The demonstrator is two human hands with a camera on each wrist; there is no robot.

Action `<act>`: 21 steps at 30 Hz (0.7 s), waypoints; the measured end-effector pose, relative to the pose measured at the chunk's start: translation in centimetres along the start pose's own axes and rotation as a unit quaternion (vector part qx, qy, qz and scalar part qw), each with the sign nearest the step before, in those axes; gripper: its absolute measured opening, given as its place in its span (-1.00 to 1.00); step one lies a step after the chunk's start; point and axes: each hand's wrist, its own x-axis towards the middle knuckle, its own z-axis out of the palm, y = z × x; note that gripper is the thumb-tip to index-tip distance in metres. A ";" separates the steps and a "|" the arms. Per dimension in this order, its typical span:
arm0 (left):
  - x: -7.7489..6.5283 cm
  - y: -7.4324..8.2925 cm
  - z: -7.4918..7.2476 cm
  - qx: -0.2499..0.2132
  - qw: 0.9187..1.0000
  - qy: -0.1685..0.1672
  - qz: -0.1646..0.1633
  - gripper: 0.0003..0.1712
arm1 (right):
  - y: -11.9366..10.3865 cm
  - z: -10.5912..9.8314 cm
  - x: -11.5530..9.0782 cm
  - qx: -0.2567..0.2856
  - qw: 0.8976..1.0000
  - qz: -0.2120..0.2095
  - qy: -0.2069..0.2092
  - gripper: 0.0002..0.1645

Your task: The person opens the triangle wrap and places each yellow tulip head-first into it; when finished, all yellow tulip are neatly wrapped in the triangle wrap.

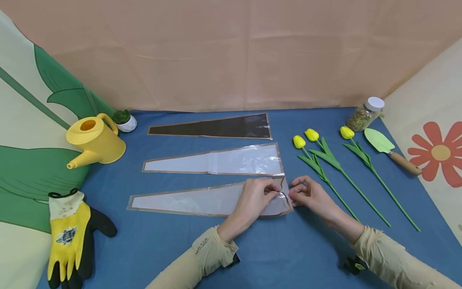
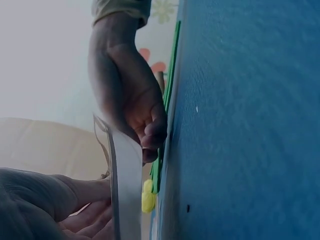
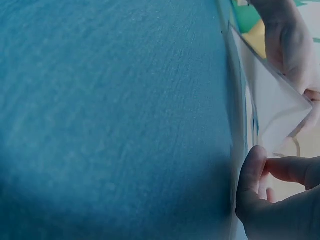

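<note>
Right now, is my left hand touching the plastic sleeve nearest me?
Touching. The head view shows your left hand pinching the plastic sleeve nearest you at its wide end.

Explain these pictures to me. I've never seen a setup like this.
There is no machine here: a person's left hand and right hand, both bare, do the work. The wide picture is taken from the person's head, looking forward and down; the two sideways ones, from the left and right wrists. On the blue cloth are three tapering sleeves, one dark, two pale. At right are three yellow tulips, a trowel and a jar; at left, a watering can, a potted plant and a glove. Both hands pinch the nearest sleeve at its wide end.
</note>
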 end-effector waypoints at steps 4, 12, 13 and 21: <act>0.1 0.1 -0.2 0.000 1.000 0.003 -0.002 -0.92 | 0.0 0.0 -0.1 -0.009 1.000 0.004 0.005 -0.60; 0.2 0.2 -0.6 0.006 1.000 0.010 -0.018 -0.92 | 0.2 -0.1 -0.1 -0.007 1.000 0.006 0.008 -0.59; 0.2 0.2 -0.7 0.006 1.000 0.011 -0.019 -0.92 | 0.3 -0.2 -0.1 -0.005 1.000 0.004 0.007 -0.59; 0.1 0.0 -0.7 -0.002 1.000 0.015 -0.017 -0.92 | 0.4 -0.3 -0.1 0.009 1.000 -0.021 0.004 -0.60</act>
